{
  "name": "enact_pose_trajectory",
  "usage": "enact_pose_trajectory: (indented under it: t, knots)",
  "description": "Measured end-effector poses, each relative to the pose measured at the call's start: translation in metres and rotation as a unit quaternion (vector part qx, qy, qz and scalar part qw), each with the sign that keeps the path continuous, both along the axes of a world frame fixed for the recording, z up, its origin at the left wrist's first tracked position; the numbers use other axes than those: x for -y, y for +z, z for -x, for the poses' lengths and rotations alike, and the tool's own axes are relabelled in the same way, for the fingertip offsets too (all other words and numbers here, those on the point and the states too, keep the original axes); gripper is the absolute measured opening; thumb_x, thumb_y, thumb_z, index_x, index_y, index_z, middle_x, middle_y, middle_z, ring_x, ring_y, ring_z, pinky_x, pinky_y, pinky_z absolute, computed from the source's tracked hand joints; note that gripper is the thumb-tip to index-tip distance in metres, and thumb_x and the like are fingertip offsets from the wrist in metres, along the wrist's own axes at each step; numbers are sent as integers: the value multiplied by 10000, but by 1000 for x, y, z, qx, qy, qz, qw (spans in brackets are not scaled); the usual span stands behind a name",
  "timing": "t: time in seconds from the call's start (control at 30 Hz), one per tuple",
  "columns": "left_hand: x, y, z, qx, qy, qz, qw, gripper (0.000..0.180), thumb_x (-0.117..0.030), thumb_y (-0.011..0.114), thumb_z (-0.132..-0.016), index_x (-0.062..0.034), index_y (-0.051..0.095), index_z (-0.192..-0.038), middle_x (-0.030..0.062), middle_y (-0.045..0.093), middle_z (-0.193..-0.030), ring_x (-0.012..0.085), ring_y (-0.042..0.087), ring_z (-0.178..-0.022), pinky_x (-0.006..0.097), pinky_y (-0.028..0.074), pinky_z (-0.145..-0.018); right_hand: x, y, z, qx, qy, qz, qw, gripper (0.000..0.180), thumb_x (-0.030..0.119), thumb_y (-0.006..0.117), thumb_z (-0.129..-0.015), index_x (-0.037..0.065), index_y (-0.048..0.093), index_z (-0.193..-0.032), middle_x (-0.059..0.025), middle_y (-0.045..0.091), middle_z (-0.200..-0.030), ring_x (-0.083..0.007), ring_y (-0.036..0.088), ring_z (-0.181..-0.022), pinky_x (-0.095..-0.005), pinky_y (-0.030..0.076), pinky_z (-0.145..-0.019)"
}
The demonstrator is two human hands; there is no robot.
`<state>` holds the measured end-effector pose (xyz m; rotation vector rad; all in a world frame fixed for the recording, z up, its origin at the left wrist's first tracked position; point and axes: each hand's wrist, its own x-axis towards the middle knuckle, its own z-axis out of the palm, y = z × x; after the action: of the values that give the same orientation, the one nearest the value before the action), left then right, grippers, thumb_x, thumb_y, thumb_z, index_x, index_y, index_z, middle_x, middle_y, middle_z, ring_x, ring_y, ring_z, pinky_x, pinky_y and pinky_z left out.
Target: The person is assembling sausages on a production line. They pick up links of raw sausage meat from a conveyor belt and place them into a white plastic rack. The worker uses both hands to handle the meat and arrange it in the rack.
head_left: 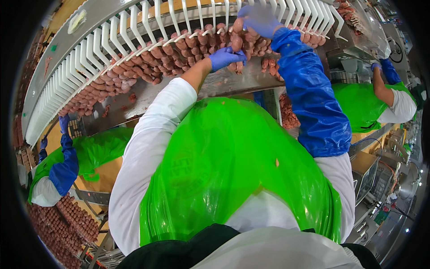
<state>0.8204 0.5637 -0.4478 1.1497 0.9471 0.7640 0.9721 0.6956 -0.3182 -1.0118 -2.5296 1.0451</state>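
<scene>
A string of plump pink sausage links (237,41) hangs in front of me, just below a row of white hooks. My left hand (225,59), in a blue-purple glove, is closed around the lower part of this string, its fingertips against a link. Higher up and to the right, my right hand (261,21), gloved and partly blurred, reaches over the top of the string with its fingers curled at the uppermost link. Many more sausage links (154,60) hang side by side from the white hooks (160,20) to the left.
The curved hook rail sweeps across the far side above a metal table (206,87). Loose sausages (269,66) lie there, right of my left hand. A bin of meat (287,112) stands below. Co-workers in green aprons work at left (101,150) and right (351,105).
</scene>
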Motion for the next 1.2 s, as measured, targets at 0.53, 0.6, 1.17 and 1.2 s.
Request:
enact_pose_trajectory:
  t: [0.53, 0.6, 1.17, 1.2]
  knots:
    - [75, -88, 11, 180, 183, 119, 959, 468, -390, 540, -969, -56, 536, -1297, 84, 619, -1133, 174, 609, -947, 333, 523, -748, 46, -108, -107, -76, 123, 42, 989, 278, 236, 609, -888, 123, 641, -1141, -84, 656, -1020, -272, 643, -915, -397, 504, -838]
    - [81, -50, -10, 189, 270, 104, 938, 483, -337, 549, -965, -54, 487, -1353, 86, 617, -1120, 171, 599, -897, 315, 506, -742, 55, -127, -100, -68, 187, 80, 977, 353, 251, 615, -881, 130, 611, -1212, -96, 640, -1097, -284, 644, -959, -409, 504, -865]
    - [115, -50, -35, 304, 368, 336, 812, 256, -303, 582, -972, -87, 605, -1108, 52, 615, -948, 192, 624, -872, 348, 539, -823, 81, -125, -63, 144, 200, 304, 920, 445, 279, 578, -881, 57, 503, -1259, -242, 642, -1076, -421, 631, -980, -467, 497, -843]
    - [108, -38, -47, 310, 340, 349, 816, 250, -314, 590, -968, -96, 614, -1088, 34, 612, -912, 168, 615, -826, 329, 536, -777, 87, -130, -68, 118, 195, 254, 940, 455, 277, 577, -880, 59, 490, -1270, -243, 644, -1065, -427, 634, -946, -475, 501, -824]
